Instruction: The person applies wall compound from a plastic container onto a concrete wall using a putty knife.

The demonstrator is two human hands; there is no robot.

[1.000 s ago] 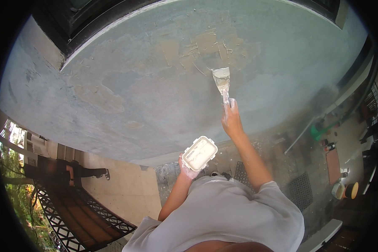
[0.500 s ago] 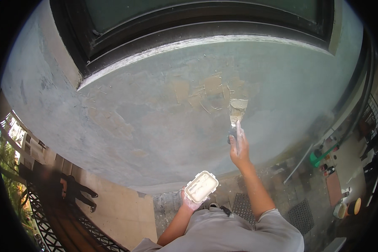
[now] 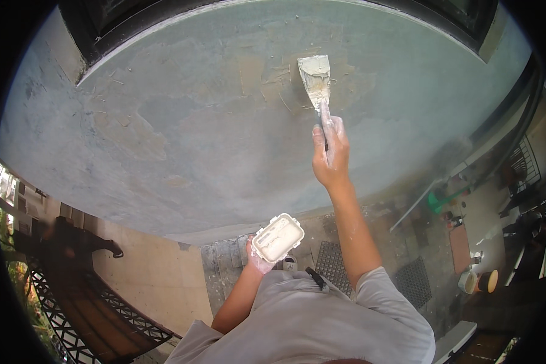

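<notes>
My right hand (image 3: 332, 148), dusted with white, is closed round the handle of a putty knife (image 3: 315, 79), one finger stretched along it toward the blade. Pale filler coats the broad blade, which points up at the grey-green wall (image 3: 212, 139); whether it touches the wall I cannot tell. Tan filler patches (image 3: 252, 74) and thin ridges lie around the blade. Low in front of my body, my left hand (image 3: 259, 259) grips a white plastic tub (image 3: 279, 238) from beneath and the side. Creamy filler covers its inside.
A dark window frame (image 3: 145, 24) borders the wall's top. At right are a green object (image 3: 435, 202), a perforated mat (image 3: 414, 282), a brown board (image 3: 459, 249) and round containers (image 3: 488, 280). Lower left, a person in dark clothes (image 3: 73, 242) is near a lattice railing (image 3: 112, 297).
My right hand has raised the putty knife up and slightly left across the wall. The view has shifted, so window and wall sit higher. My left hand still holds the tub.
</notes>
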